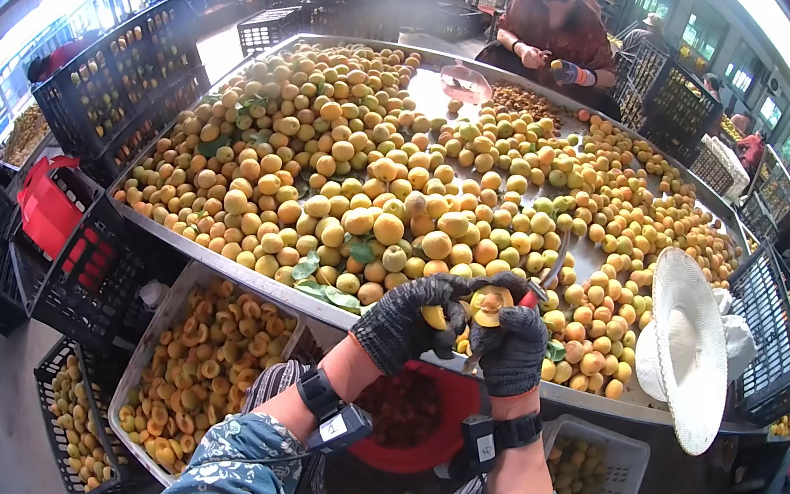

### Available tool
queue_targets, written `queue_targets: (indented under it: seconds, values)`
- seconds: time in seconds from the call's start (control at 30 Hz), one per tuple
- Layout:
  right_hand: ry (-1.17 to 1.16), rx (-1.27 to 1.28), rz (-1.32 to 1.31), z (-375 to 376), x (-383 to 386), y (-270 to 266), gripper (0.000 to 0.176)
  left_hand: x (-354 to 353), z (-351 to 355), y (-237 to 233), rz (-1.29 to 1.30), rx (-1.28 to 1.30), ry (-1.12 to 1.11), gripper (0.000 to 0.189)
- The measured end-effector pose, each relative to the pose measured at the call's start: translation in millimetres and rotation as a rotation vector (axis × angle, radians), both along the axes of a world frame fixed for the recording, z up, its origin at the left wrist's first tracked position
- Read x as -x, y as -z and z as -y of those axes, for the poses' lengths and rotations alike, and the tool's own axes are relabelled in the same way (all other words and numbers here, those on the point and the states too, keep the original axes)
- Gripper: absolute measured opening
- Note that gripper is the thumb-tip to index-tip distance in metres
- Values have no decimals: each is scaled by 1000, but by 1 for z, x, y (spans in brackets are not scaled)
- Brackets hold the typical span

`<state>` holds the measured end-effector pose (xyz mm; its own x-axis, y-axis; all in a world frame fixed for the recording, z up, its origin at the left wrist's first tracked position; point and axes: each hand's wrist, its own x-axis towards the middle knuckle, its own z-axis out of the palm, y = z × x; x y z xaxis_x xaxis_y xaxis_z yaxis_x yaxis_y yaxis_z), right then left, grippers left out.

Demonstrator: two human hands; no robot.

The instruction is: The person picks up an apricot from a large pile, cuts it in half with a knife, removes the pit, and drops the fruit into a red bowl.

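Both hands wear dark knit gloves and meet above the table's near edge. My left hand (404,324) is closed around a yellow apricot half (433,316), its fingers reaching toward the other hand. In the fingers of my right hand (512,349) is a cut apricot (488,307), its flesh facing up. A small tool with a red part (531,298) shows at my right hand; its kind is mostly hidden by the glove. Whole apricots (388,228) lie heaped just beyond the hands, some with green leaves (328,293).
Below left stands a crate of apricot halves (196,371); a red basin (407,416) sits under the hands. At right are a straw hat (688,354) on the table edge and a pale crate (590,477). Across the metal table (213,247) another person (555,42) works. Dark crates (121,77) stand around.
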<state>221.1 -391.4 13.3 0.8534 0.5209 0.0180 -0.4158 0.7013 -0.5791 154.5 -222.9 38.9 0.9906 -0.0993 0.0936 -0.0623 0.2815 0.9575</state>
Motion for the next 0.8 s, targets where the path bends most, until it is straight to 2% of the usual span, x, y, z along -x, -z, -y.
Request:
queue_targets:
  seconds: [0.03,0.13,0.17,0.2,0.23,0.27,0.3,0.4,0.47,0.53,0.67,0.73,0.8]
  values:
    - [-3,-19,65,-1,-2,0,43,-6,1,18,-117,398,-34,38]
    - [-35,-19,94,-5,3,-15,45,1,-1,9,-140,362,-40,38]
    - [90,45,48,-12,9,-21,46,-9,-8,25,-198,568,141,38]
    - [90,41,47,-13,9,-20,46,-14,-9,35,-199,565,140,38]
    - [67,108,113,-13,9,-19,45,-19,-6,45,136,134,36,38]
    - [44,175,180,-13,9,-18,45,-17,0,24,464,-303,-70,39]
    - [77,280,211,-16,10,-16,45,-6,7,4,-258,286,13,31]
    - [17,430,247,-10,11,-26,44,-7,2,5,-331,208,-32,26]
    - [33,418,250,-11,10,-30,42,-7,1,16,-322,303,-36,24]
    - [94,615,281,-11,10,-29,39,-7,3,23,-374,503,-75,24]
    - [176,576,314,-14,8,-26,32,-7,4,11,-300,395,7,25]
    - [240,510,232,-9,3,-31,24,-5,3,5,-319,286,101,28]
    - [341,396,164,-4,-6,-27,16,-2,10,8,-321,305,72,29]
